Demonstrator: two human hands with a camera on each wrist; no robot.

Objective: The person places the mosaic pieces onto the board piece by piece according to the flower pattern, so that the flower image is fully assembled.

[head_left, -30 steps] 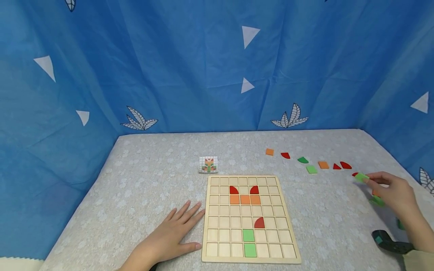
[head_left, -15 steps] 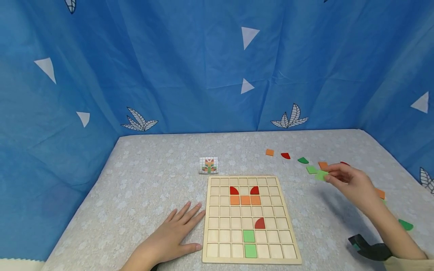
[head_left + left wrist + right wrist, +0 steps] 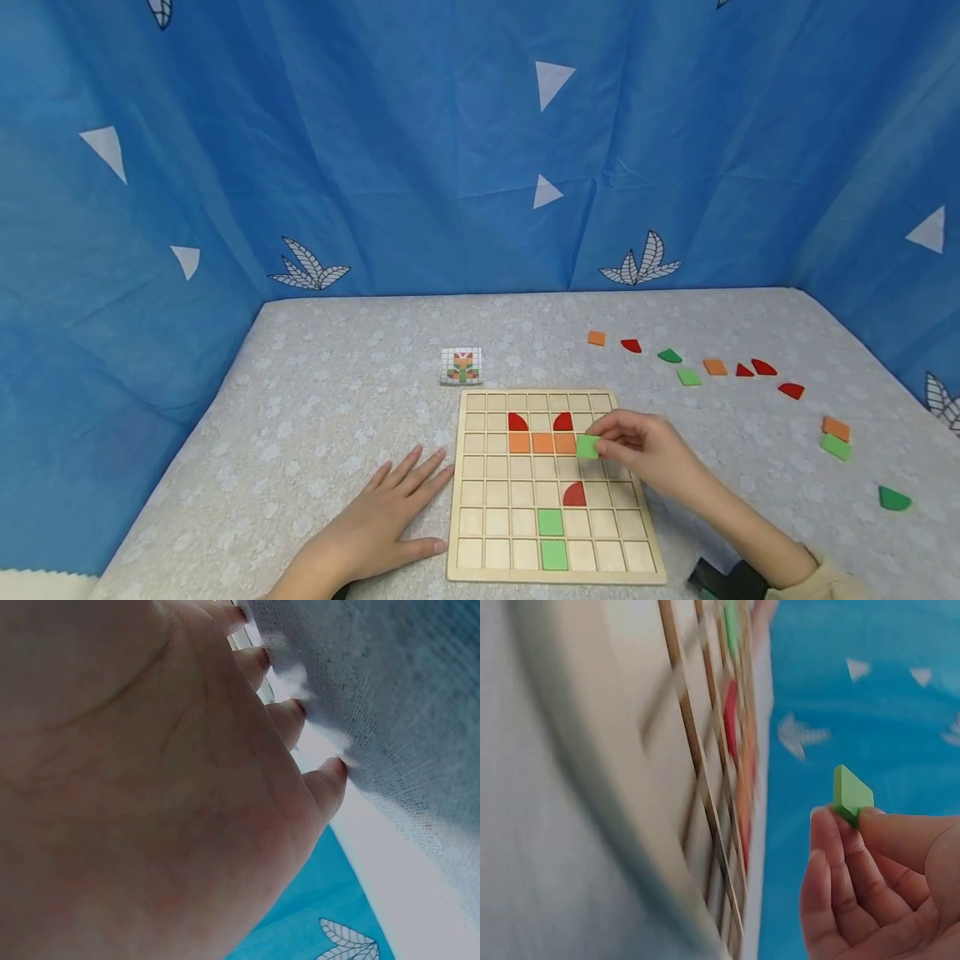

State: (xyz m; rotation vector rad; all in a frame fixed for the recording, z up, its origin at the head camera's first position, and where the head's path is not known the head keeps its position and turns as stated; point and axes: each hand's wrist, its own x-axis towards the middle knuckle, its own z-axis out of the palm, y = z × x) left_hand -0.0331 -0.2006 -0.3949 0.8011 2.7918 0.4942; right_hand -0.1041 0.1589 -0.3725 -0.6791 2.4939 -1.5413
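My right hand (image 3: 648,450) pinches a light green square tile (image 3: 588,447) between thumb and fingertips, over the right part of the wooden grid board (image 3: 455,533). The right wrist view shows that tile (image 3: 852,796) held above the board's raised ribs. Set in the board are two red quarter-round tiles above a row of orange squares (image 3: 542,442), another red quarter-round (image 3: 574,494) lower down, and two light green squares (image 3: 551,522) near the bottom. My left hand (image 3: 378,521) rests flat on the table with fingers spread, fingertips right at the board's left edge.
A small pattern card (image 3: 461,366) lies behind the board. Loose tiles trail across the right side of the table: orange squares (image 3: 715,367), red pieces (image 3: 791,390), light green squares (image 3: 836,447) and dark green quarter-rounds (image 3: 895,498). A blue curtain (image 3: 450,167) stands behind the table.
My right hand has carried the light green square from the loose tiles at the right, leftward to over the board. The left hand has stayed in place.
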